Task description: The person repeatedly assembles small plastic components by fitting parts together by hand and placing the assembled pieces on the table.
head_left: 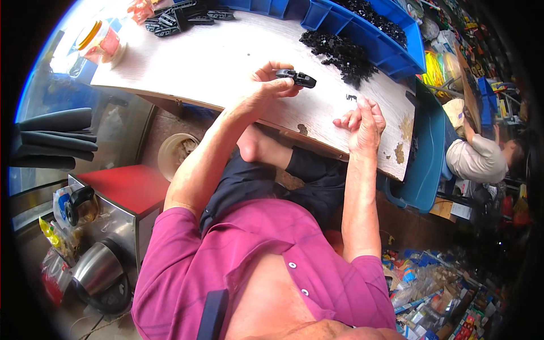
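Observation:
Above the tabletop, my left hand [271, 85] pinches a glossy black plastic part [297, 78] between thumb and fingers. The part is oblong, with a notched middle. To the right, my right hand [365, 122] is over the table with its fingers partly bent and apart, and nothing shows between them. Close to its fingertips lie small black pieces [351, 97], on the white surface. Beyond that hand, a heap of small black plastic pieces [340, 56] spreads in front of a blue bin [391, 59].
More black parts [180, 18] are piled at the table's far left, near a lidded plastic jar [101, 44]. A teal tub [425, 150] stands against the right edge of the white table [221, 42]. Another person [479, 158] is at the far right. A red-topped cabinet [124, 184] stands left.

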{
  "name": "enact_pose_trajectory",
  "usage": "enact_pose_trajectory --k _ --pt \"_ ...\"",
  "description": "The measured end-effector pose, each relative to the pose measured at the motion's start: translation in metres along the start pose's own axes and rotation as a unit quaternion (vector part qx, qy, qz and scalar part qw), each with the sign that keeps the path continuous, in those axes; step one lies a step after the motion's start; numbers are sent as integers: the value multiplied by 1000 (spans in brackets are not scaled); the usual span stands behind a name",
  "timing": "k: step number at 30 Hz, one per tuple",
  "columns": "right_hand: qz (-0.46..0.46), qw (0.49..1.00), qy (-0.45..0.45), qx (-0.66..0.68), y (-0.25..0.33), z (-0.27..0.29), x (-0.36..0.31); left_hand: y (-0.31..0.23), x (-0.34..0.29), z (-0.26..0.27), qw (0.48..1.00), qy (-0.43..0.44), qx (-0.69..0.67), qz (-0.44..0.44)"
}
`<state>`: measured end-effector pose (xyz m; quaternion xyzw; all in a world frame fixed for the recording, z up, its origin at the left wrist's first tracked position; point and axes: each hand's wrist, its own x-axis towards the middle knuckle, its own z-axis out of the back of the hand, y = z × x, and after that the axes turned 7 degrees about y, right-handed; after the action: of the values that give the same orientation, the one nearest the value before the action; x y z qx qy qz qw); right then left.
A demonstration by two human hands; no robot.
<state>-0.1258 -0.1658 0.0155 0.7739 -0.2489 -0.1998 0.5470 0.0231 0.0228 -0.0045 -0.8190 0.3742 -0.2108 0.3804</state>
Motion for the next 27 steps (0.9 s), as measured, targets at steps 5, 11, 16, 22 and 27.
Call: enact_pose_trajectory --k 5,11,16,22,27 --pt "8 1000 8 -4 -1 2 0 1 4 1 994 -17 106 22" --pt "6 1000 8 6 -3 2 0 -12 19 12 618 -3 762 -195" --pt "14 1000 9 8 -4 4 0 -10 30 1 589 2 797 -131" --pt "13 1000 6 -2 -5 2 1 15 25 -28 610 17 772 -179" --pt "19 1000 7 -8 -6 4 1 23 13 -41 647 20 742 -175"
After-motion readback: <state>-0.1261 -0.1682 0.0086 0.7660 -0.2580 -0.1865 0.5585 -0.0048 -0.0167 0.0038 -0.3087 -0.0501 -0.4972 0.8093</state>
